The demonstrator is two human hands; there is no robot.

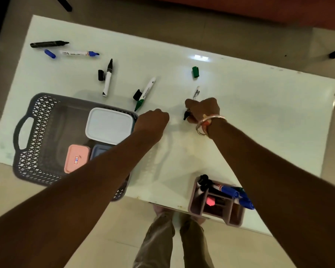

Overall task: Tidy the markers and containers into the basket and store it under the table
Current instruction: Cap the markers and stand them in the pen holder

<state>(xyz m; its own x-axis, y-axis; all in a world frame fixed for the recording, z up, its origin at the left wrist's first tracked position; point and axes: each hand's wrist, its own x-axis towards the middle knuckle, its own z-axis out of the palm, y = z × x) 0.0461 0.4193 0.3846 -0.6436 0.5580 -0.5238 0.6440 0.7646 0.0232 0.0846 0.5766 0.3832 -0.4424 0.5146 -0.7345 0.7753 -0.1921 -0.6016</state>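
My right hand grips an uncapped white marker with a black tip at the middle of the white table. Just to its left, my left hand is curled with its back to the camera, so anything inside it is hidden. The grey basket stands at the near left and holds a white container, a pink one and a blue one. An uncapped green marker and a black cap lie just beyond my left hand.
More loose items lie across the far half: a green cap, a black-tipped marker with its cap, a blue marker, a blue cap and a black marker. A pink organiser with several markers stands at the near edge.
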